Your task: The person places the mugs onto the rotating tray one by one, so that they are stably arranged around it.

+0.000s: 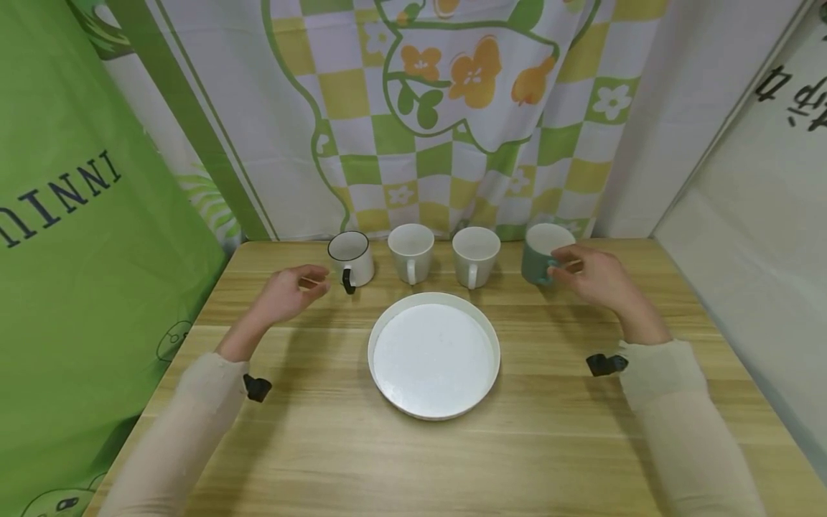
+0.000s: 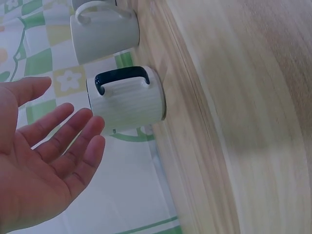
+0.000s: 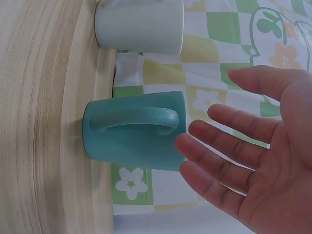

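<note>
One green cloth (image 1: 64,301) with dark lettering hangs at the left edge of the head view. Pale left sleeve (image 1: 177,438) enters from the lower left; a small black device (image 1: 258,388) sits at its cuff. Left hand (image 1: 291,293), left of centre: per the left wrist view, palm bare, fingers apart and loosely extended, nothing held. It is nearest the white mug with black rim and black handle (image 1: 354,260); fingertips just beside that mug, contact not resolvable.

Next along the far edge of the wooden table (image 1: 310,445): plain white mug (image 1: 407,251), upright, handle toward the bottom of the frame. Shallow round white tray (image 1: 433,359) lies at centre, below the mug row. Behind it all, upper centre, a checked floral curtain (image 1: 472,136). Second plain white mug (image 1: 474,251), right of centre, upright, likewise oriented.

Teal mug (image 1: 538,267) ends the row, upright. Right hand (image 1: 594,276) is at its handle side; the right wrist view shows fingers spread, not curled around it. Fingertips overlap the rim in that view; cannot tell whether they touch. Right sleeve (image 1: 691,424) fills the lower right.
</note>
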A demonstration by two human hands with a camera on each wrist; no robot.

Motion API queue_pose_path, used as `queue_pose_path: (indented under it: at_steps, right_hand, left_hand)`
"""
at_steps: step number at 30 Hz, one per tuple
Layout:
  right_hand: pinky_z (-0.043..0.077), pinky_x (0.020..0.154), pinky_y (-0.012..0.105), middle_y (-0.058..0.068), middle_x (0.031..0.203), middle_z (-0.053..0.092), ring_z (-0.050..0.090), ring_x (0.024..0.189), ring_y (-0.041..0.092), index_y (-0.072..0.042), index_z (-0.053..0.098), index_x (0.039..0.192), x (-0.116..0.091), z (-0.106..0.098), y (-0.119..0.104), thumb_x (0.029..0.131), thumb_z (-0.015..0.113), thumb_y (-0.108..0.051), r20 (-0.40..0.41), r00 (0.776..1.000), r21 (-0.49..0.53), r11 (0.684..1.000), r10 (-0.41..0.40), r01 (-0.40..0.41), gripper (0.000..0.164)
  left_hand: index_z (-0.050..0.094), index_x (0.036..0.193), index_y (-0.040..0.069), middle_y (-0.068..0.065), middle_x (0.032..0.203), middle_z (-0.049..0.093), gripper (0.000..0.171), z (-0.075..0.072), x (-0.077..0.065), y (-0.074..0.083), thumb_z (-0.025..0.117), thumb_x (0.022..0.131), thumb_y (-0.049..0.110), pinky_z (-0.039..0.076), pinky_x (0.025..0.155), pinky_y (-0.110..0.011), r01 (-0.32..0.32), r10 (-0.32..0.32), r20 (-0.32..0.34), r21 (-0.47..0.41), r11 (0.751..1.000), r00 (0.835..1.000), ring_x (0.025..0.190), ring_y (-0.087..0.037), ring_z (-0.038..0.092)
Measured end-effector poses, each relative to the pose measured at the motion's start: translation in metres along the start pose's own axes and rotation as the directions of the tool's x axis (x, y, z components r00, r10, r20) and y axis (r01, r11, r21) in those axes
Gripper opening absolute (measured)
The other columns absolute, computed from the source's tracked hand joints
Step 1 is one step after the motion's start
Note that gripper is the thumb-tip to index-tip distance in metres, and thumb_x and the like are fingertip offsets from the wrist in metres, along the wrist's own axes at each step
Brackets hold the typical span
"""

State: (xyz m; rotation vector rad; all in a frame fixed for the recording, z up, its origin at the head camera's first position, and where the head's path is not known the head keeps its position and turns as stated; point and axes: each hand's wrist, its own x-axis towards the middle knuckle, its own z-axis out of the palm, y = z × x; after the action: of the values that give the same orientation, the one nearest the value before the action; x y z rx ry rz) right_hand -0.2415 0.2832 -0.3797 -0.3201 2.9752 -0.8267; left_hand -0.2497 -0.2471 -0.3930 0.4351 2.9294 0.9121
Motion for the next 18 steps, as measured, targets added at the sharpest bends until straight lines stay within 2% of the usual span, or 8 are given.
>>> queue_pose_path:
  at_steps: [7,18]
  right_hand:
    - [0.053,0.087,0.057,0.025,0.130,0.063,0.062,0.115,0.044,-0.005,0.055,0.139,-0.0013,0.0001,0.0020,0.102,0.052,-0.043,-0.014,1.000,0.014,1.000,0.009,-0.009,0.054]
    - [0.054,0.085,0.056,0.026,0.129,0.064,0.062,0.114,0.044,-0.005,0.057,0.136,-0.0018,0.0012,0.0055,0.102,0.053,-0.040,-0.039,0.999,0.027,1.000,0.016,-0.015,0.049]
  left_hand:
    - [0.065,0.128,0.007,-0.015,0.125,0.069,0.037,0.0030,-0.0025,0.0016,0.061,0.100,0.030,0.057,0.088,-0.048,-0.014,0.015,0.006,-0.037,0.999,1.000,0.110,-0.033,0.068]
    - [0.067,0.126,0.008,-0.014,0.122,0.071,0.033,0.0100,-0.0053,-0.0002,0.062,0.100,0.027,0.058,0.083,-0.044,-0.049,0.050,0.012,-0.075,0.996,0.999,0.108,-0.031,0.068]
